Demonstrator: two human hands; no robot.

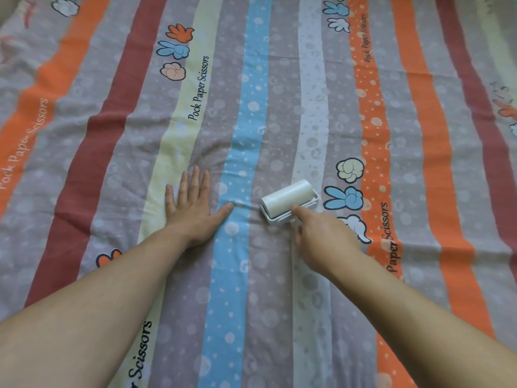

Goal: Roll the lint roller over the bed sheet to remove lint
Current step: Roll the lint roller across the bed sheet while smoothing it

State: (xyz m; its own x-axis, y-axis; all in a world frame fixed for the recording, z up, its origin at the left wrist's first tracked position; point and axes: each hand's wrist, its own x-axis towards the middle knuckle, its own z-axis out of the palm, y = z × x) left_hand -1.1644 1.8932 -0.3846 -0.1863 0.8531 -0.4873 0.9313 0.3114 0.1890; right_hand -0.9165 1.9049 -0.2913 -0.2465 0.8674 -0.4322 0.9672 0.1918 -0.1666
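A white lint roller lies with its drum on the striped bed sheet, on the grey band between the blue and pale stripes. My right hand grips its handle, which is hidden under the hand, with the forefinger stretched along the frame toward the drum. My left hand lies flat on the sheet to the left of the roller, fingers straight and spread, thumb reaching onto the blue stripe. A few small wrinkles run in the cloth between the thumb and the roller.
The sheet fills the whole view, with orange, red, blue, cream and grey stripes, cartoon hand prints and printed words. Both my forearms reach in from the bottom edge.
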